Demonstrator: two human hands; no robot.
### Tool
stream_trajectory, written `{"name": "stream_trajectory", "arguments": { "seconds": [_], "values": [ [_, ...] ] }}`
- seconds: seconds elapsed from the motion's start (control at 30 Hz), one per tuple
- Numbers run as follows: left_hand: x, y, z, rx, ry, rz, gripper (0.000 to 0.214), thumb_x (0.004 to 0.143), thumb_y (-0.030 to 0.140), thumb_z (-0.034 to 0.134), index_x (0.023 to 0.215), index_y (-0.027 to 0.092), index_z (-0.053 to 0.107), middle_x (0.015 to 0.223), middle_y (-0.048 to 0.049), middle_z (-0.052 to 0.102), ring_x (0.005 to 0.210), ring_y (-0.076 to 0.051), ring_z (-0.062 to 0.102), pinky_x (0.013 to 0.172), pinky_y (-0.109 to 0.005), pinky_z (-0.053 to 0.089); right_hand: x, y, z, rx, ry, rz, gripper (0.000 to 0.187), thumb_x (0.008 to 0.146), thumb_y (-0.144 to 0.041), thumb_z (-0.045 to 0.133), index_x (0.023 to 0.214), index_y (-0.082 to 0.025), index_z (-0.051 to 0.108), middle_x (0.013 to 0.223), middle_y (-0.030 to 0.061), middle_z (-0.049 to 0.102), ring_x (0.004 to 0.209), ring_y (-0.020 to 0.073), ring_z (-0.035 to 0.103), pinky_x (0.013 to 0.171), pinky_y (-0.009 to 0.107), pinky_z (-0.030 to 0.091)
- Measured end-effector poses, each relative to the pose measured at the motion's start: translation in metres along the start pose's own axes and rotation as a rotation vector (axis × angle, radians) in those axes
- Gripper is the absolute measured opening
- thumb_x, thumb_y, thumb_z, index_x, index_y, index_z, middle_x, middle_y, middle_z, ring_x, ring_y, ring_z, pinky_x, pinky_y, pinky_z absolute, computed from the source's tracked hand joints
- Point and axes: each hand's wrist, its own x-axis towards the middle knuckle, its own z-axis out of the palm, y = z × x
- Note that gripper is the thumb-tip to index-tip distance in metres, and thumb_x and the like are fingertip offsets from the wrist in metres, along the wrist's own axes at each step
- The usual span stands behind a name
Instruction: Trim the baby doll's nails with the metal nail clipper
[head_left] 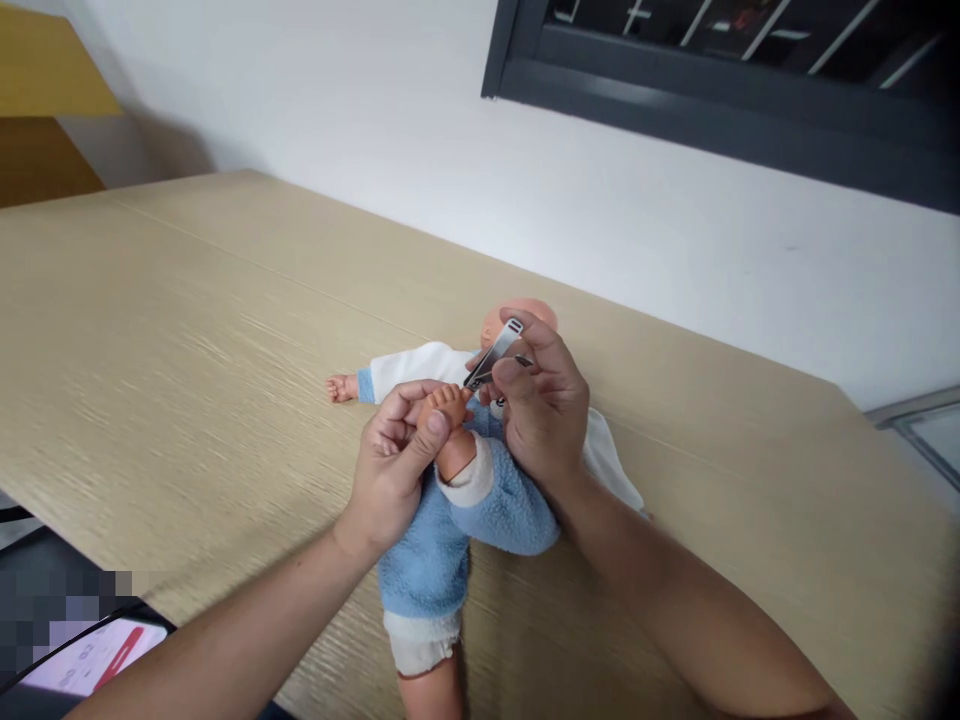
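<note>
A steel nail clipper (493, 352) nears the raised bare toes (446, 405) of a blue-suited baby doll (501, 505).

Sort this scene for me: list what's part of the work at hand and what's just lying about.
Part of the work:
the right hand, holding metal nail clippers
the left hand, gripping the foot of a baby doll in a blue and white outfit

Just lying about:
a phone beyond the edge of the wood-grain table

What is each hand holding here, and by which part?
The left hand grips a baby doll's foot around its middle, below the toes. The right hand pinches metal nail clippers by their body, between thumb and fingers.
</note>
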Motion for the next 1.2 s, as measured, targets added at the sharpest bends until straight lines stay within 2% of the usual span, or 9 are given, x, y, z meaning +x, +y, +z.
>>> {"name": "stream_trajectory", "arguments": {
  "seconds": [0.17, 0.43, 0.67, 0.8, 1.0, 1.2],
  "values": [
    [-0.0014, 0.0008, -0.0009, 0.003, -0.041, -0.010, 0.022, 0.097, 0.039, 0.078, 0.115, 0.025, 0.077, 0.114, -0.0044, 0.080, 0.104, -0.017, 0.074, 0.097, -0.028, 0.058, 0.0012, -0.0007, 0.0005, 0.000, 0.003, 0.074, 0.043, 0.087, -0.044, 0.084, 0.124, -0.027, 0.071, 0.079, -0.0018, 0.075, 0.065, 0.0114, 0.067, 0.057, 0.022, 0.055],
    [-0.0024, -0.0013, -0.0041, 0.006, -0.060, -0.012, 0.024, 0.098, 0.039, 0.077, 0.118, 0.026, 0.077, 0.115, -0.0046, 0.077, 0.106, -0.018, 0.072, 0.100, -0.030, 0.056, 0.0007, 0.0025, 0.0006, -0.021, 0.007, 0.131, 0.049, 0.088, -0.054, 0.081, 0.127, -0.026, 0.070, 0.082, -0.0003, 0.076, 0.063, 0.0113, 0.062, 0.060, 0.025, 0.053],
    [-0.0018, -0.0010, -0.0040, 0.016, -0.066, -0.004, 0.024, 0.096, 0.039, 0.079, 0.116, 0.026, 0.078, 0.112, -0.0044, 0.079, 0.102, -0.017, 0.073, 0.095, -0.029, 0.058, -0.0011, -0.0005, 0.0005, -0.019, 0.007, 0.153, 0.048, 0.090, -0.054, 0.080, 0.128, -0.027, 0.070, 0.080, -0.0015, 0.074, 0.062, 0.0108, 0.061, 0.061, 0.025, 0.052],
    [-0.0018, -0.0008, -0.0042, 0.019, -0.070, 0.002, 0.024, 0.097, 0.038, 0.078, 0.117, 0.025, 0.078, 0.114, -0.0052, 0.079, 0.104, -0.018, 0.074, 0.098, -0.029, 0.058, -0.0014, -0.0005, 0.0007, -0.043, 0.028, 0.151, 0.050, 0.089, -0.056, 0.080, 0.129, -0.027, 0.071, 0.075, -0.0028, 0.069, 0.062, 0.0113, 0.060, 0.061, 0.026, 0.051],
    [-0.0025, -0.0003, -0.0032, 0.026, -0.065, -0.010, 0.025, 0.096, 0.039, 0.079, 0.117, 0.024, 0.077, 0.116, -0.0075, 0.080, 0.104, -0.021, 0.074, 0.098, -0.033, 0.058, -0.0015, 0.0007, -0.0002, -0.040, 0.022, 0.122, 0.043, 0.094, -0.051, 0.077, 0.129, -0.028, 0.072, 0.066, -0.0056, 0.060, 0.062, 0.0114, 0.059, 0.062, 0.025, 0.050],
    [-0.0032, 0.0008, -0.0026, 0.011, -0.076, -0.015, 0.025, 0.096, 0.039, 0.080, 0.117, 0.025, 0.077, 0.117, -0.0061, 0.079, 0.103, -0.019, 0.074, 0.097, -0.030, 0.057, -0.0016, -0.0006, 0.0005, -0.076, 0.034, 0.126, 0.046, 0.093, -0.055, 0.077, 0.129, -0.027, 0.072, 0.067, -0.0050, 0.061, 0.061, 0.0120, 0.059, 0.062, 0.026, 0.051]
  ]
}}
